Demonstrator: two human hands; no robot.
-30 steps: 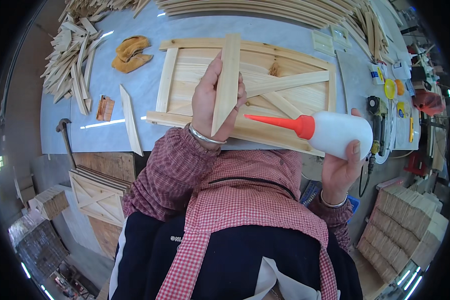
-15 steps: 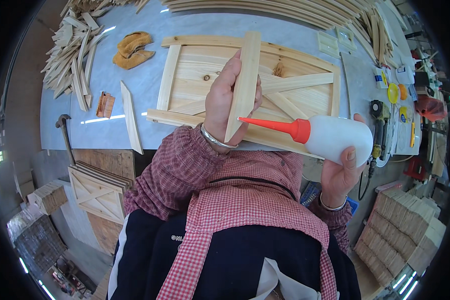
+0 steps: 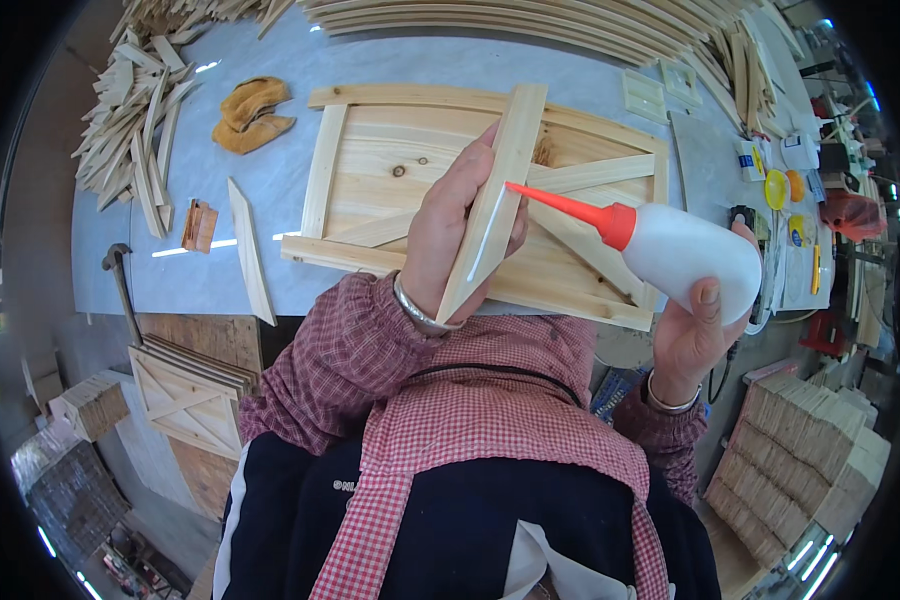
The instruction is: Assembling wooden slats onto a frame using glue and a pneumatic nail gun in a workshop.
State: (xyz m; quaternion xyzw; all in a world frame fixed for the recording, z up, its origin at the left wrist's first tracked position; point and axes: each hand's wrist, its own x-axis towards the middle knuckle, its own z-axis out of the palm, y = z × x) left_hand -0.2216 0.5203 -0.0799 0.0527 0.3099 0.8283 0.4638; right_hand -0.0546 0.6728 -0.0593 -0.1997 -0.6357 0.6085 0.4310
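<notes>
My left hand [image 3: 454,222] is closed around a pale wooden slat [image 3: 518,140] with a slanted lower end. A white line of glue [image 3: 486,238] runs along the slat's upper face. In my right hand [image 3: 698,335] lies a white squeeze bottle [image 3: 692,258] with a long red nozzle [image 3: 580,212], its tip at the top end of the glue line. Beneath both hands a framed wooden panel [image 3: 370,150] rests on the table, with diagonal braces crossing toward its right side. My left hand and the slat hide its middle.
Loose wood offcuts [image 3: 135,140] heap at the far left, near a tan glove [image 3: 252,112]. Closer lie a single pointed slat [image 3: 250,255], a small wooden block [image 3: 199,226] and a hammer [image 3: 120,280]. Long strips [image 3: 510,25] line the back. Finished panels [image 3: 185,400] stack at lower left.
The nozzle tip has moved up along the slat from near its lower end, leaving a white glue line behind. The bottle is tilted more steeply.
</notes>
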